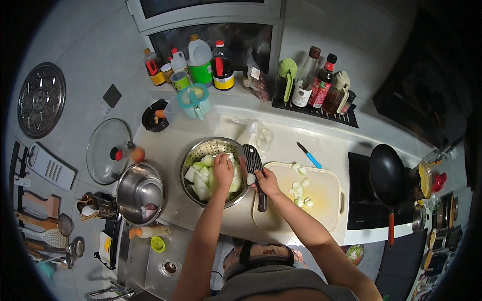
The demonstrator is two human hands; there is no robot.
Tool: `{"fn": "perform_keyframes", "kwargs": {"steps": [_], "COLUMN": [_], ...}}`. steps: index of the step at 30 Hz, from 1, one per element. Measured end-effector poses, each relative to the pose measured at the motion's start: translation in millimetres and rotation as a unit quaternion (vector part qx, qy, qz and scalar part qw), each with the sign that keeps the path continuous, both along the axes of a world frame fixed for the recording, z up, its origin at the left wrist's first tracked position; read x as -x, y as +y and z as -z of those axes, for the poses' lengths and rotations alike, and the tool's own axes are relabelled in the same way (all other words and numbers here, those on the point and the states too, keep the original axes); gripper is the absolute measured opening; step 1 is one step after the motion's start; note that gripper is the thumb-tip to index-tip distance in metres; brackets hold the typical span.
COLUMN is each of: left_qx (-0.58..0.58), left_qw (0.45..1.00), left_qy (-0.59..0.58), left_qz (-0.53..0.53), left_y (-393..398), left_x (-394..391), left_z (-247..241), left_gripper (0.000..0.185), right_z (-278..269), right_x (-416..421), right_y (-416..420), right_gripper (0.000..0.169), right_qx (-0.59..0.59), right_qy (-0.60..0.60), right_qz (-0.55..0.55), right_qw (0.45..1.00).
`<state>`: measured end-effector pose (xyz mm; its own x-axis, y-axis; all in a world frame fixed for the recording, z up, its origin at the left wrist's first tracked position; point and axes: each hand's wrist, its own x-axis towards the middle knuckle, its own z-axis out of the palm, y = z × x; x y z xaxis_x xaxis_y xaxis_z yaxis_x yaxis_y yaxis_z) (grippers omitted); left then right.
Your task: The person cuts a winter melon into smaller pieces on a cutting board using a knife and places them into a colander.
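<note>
My left hand [223,169] reaches into a perforated steel colander [185,162], its fingers on pale green-white chunks of peeled gourd [203,186]. Whether the fingers grip a piece is not clear. My right hand [268,181] holds a cleaver [253,160] with a dark patterned blade, gripping it where blade and handle meet. The cleaver is over the colander's right rim, and a small pale piece shows by the blade near my fingers. Right of the colander, a cream cutting board [324,210] bears several cut gourd pieces [298,190].
A small blue-handled knife [309,155] lies behind the board. A clear glass [265,138] and plastic bag [248,131] stand behind the colander. Left are a steel basin [139,192] and sink [150,263]; right, a wok [386,175] on the black cooktop [361,210]. Bottles [222,66] line the ledge.
</note>
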<state>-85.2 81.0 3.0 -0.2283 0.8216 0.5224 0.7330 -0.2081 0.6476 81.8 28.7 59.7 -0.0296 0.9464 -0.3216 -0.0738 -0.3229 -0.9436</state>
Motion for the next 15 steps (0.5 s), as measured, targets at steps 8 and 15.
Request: {"fn": "perform_keyframes", "kwargs": {"steps": [8, 15], "left_qx": [-0.026, -0.025], "left_qw": [0.968, 0.996], "left_qy": [-0.024, 0.077], "left_qz": [0.25, 0.028], "left_y": [-45.9, -45.9], "left_x": [-53.2, -21.9], "left_z": [-48.3, -27.8], "left_gripper": [0.016, 0.015], "right_z": [17.2, -0.5], "right_x": [-26.2, -45.9], "right_y": [-3.5, -15.6], "right_gripper": [0.018, 0.014], "right_qx": [0.039, 0.084], "right_qy": [0.127, 0.168], "right_qz": [0.058, 0.051], "right_qw": [0.989, 0.981]}}
